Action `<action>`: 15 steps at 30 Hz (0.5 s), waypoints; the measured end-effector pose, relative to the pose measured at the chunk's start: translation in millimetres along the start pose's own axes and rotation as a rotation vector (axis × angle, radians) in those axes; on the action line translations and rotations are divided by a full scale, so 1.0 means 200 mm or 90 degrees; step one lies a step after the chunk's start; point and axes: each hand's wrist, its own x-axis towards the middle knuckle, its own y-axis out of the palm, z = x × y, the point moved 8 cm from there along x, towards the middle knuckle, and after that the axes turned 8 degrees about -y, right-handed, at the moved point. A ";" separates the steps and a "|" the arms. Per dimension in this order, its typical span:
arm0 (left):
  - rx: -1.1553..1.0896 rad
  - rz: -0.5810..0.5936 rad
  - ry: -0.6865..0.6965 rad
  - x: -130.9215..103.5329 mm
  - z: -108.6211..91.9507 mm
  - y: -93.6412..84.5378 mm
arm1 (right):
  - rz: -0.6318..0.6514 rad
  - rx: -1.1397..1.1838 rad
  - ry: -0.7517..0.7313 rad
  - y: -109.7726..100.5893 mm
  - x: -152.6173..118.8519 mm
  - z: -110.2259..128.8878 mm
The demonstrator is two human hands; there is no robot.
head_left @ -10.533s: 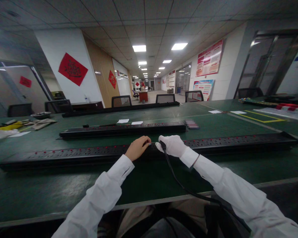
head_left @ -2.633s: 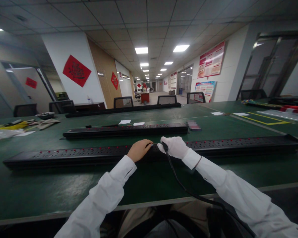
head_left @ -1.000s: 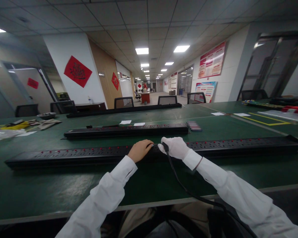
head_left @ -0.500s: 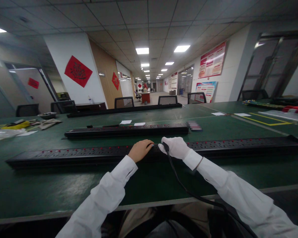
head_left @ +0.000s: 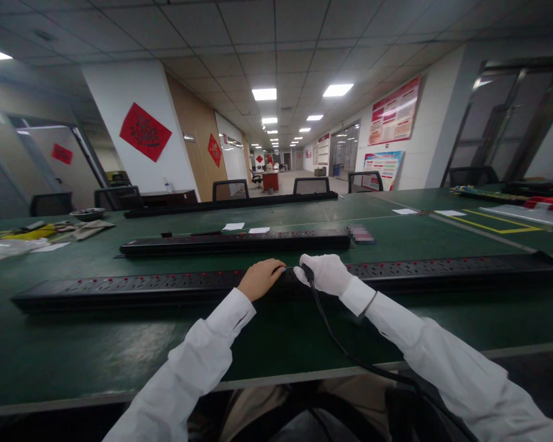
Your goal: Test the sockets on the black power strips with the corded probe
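A long black power strip [head_left: 147, 287] with rows of sockets and small red parts lies across the table in front of me. My left hand [head_left: 261, 277], bare, is closed over its middle, thumb on the near side; its other fingertips are partly hidden. Beside it my right hand [head_left: 323, 273], in a white glove, grips a black power plug [head_left: 308, 274] against the strip's top. The black cord [head_left: 328, 331] runs from the plug down over the table edge towards my lap. Whether the plug sits in a socket is hidden.
Behind lies a shorter black power strip [head_left: 239, 244], and farther back a long black bar [head_left: 230, 205]. White paper slips [head_left: 233, 226] lie between them. A bowl [head_left: 87, 214] and a cloth [head_left: 92, 229] are at the left. Chairs [head_left: 230, 191] line the far side.
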 end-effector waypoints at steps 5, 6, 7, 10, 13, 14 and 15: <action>-0.001 0.006 -0.011 0.00 0.00 0.00 | -0.004 -0.005 0.002 0.00 0.00 0.00; 0.000 0.008 -0.011 0.00 0.01 0.00 | -0.005 -0.007 0.003 0.00 0.00 0.00; 0.000 0.009 -0.010 0.00 0.01 0.01 | -0.005 -0.007 0.003 0.00 0.00 0.00; 0.000 0.004 -0.001 0.00 0.00 0.00 | -0.004 -0.005 0.001 0.01 0.00 0.00; 0.001 -0.001 0.000 0.00 0.00 0.00 | -0.004 -0.012 0.001 0.00 0.00 0.00; 0.002 0.001 -0.002 0.00 0.00 0.00 | -0.004 -0.016 0.003 0.00 0.00 0.00; 0.003 0.003 -0.006 0.00 0.00 0.00 | -0.004 -0.020 0.006 0.00 0.00 0.00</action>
